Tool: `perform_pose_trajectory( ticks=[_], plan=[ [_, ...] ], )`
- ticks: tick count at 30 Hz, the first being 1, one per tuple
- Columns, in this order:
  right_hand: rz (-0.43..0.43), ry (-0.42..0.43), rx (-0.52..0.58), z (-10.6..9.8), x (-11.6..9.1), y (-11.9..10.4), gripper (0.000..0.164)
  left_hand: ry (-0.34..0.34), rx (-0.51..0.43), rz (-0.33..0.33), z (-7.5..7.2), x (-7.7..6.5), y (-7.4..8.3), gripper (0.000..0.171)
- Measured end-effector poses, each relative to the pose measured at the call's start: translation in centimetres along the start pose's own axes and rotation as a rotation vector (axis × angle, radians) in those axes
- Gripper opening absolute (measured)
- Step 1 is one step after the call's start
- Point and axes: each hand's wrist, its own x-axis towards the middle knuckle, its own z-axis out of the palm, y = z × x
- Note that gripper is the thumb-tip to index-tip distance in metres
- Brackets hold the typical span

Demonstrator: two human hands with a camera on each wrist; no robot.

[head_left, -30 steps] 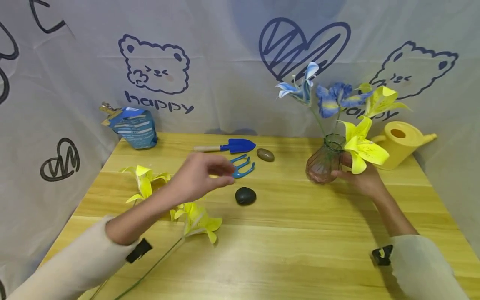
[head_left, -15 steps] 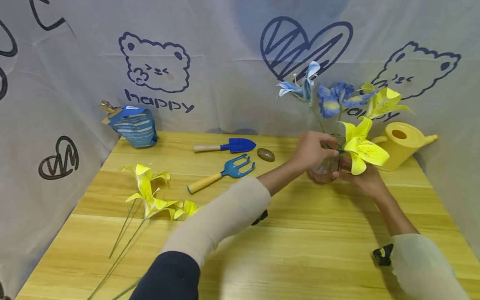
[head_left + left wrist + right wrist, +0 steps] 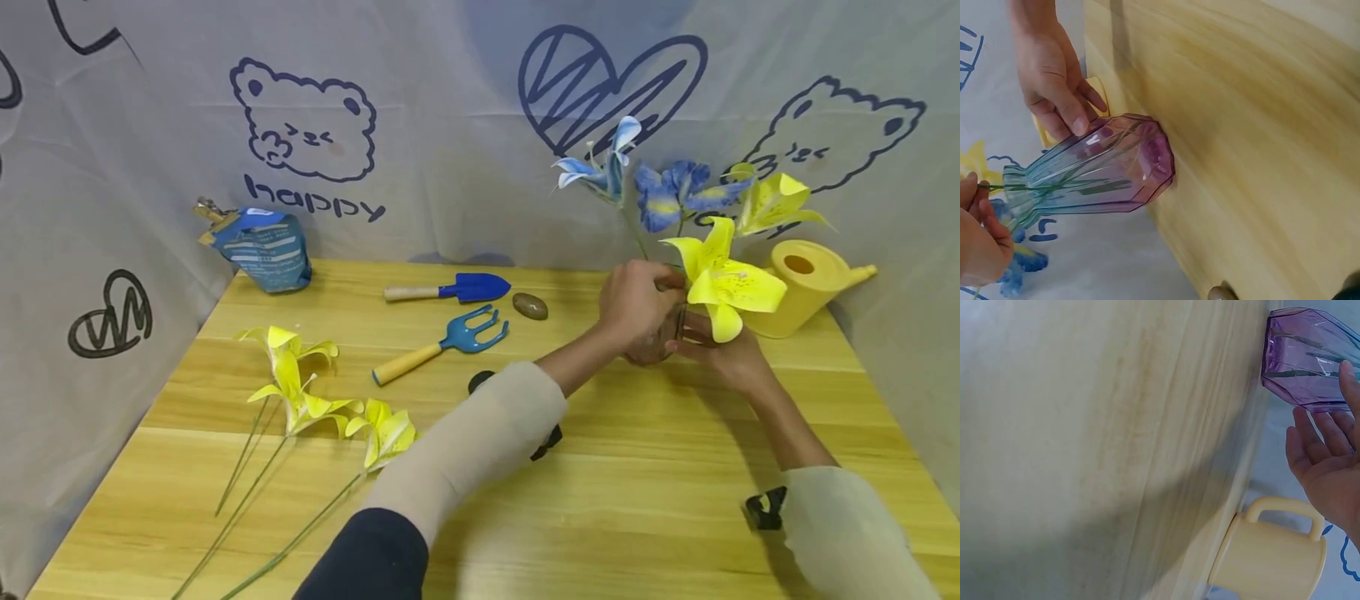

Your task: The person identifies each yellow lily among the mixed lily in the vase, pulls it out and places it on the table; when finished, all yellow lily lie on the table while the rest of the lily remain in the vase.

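Note:
A faceted glass vase (image 3: 1094, 169), pinkish at the base and bluish at the neck, stands near the back right with green stems inside. At its mouth my left hand (image 3: 633, 302) pinches a green stem (image 3: 997, 186) below a yellow lily (image 3: 738, 287). My right hand (image 3: 726, 360) rests its loosely extended fingers and thumb against the vase's right side, clearest in the right wrist view. Above the vase rise a pale blue lily (image 3: 617, 171), a blue iris (image 3: 678, 196) and another yellow lily (image 3: 776, 204). In the head view the hands hide much of the vase.
Behind the right hand stands a yellow watering can (image 3: 802, 296). Several yellow lilies (image 3: 288, 383) lie at left. A blue trowel (image 3: 480, 288), blue hand fork (image 3: 465, 335), brown stone (image 3: 530, 306) and partly covered black stone (image 3: 480, 381) lie mid-table. A blue bag (image 3: 262, 250) stands back left.
My left hand has swung right from above the hand fork to the vase mouth and taken hold of a stem. The front yellow lily has shifted slightly up and right. My right hand stays put.

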Motion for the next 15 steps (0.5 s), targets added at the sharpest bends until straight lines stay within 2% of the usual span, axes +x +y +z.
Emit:
perform_pose_trajectory(
  ticks=[5,8,10,13,15],
  plan=[
    [-0.088,-0.021,0.089,0.1,0.0,0.5,0.050,0.032,-0.101,0.164,-1.7,-0.2,0.6,0.015],
    [-0.122,-0.002,0.072,0.2,-0.1,0.7,0.049,0.075,-0.220,0.244,-3.2,-0.4,1.5,0.016],
    [-0.100,0.014,0.009,0.2,-0.2,0.7,0.049,0.117,-0.283,0.285,-4.6,-0.8,2.3,0.017],
    [-0.013,0.039,-0.074,0.2,-0.4,0.4,0.052,0.185,-0.346,0.357,-7.1,-1.4,3.6,0.018],
    [0.041,0.033,-0.122,0.1,-0.4,0.1,0.055,0.195,-0.389,0.366,-8.9,-2.2,4.5,0.018]
  ],
)
